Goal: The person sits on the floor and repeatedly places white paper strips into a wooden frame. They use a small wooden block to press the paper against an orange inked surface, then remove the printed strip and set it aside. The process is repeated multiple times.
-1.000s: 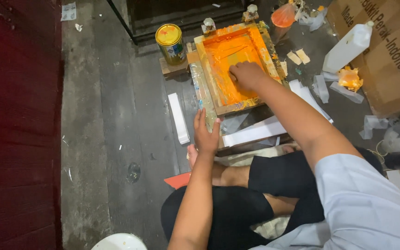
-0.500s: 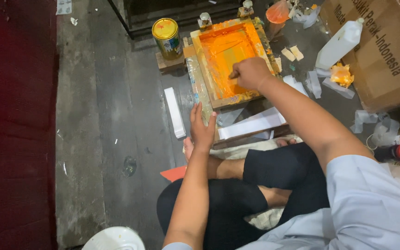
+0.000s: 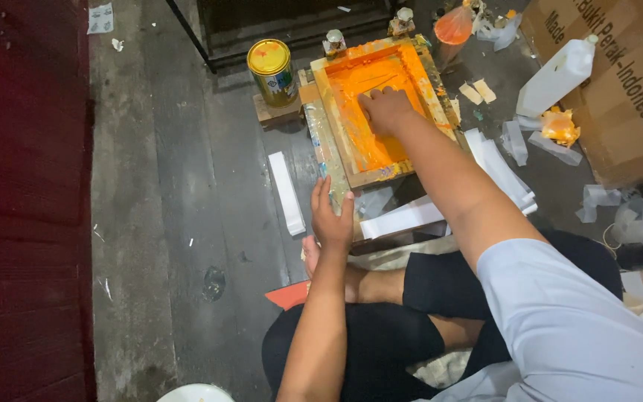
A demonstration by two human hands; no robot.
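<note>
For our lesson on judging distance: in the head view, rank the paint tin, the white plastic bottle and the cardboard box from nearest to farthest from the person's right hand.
Measured from the right hand, which rests inside the orange-stained frame:
1. Paint tin, to the hand's left, beside the frame.
2. White plastic bottle, to the right, beyond the frame.
3. Cardboard box, farthest right, behind the bottle.

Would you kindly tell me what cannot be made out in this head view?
- Tool under the right hand on the orange screen frame: hidden by the hand.
- What lies beneath the frame: covered.
- White round object: cut by the bottom edge.
- Left hand fingertips: over the frame's corner, grip unclear.
</note>
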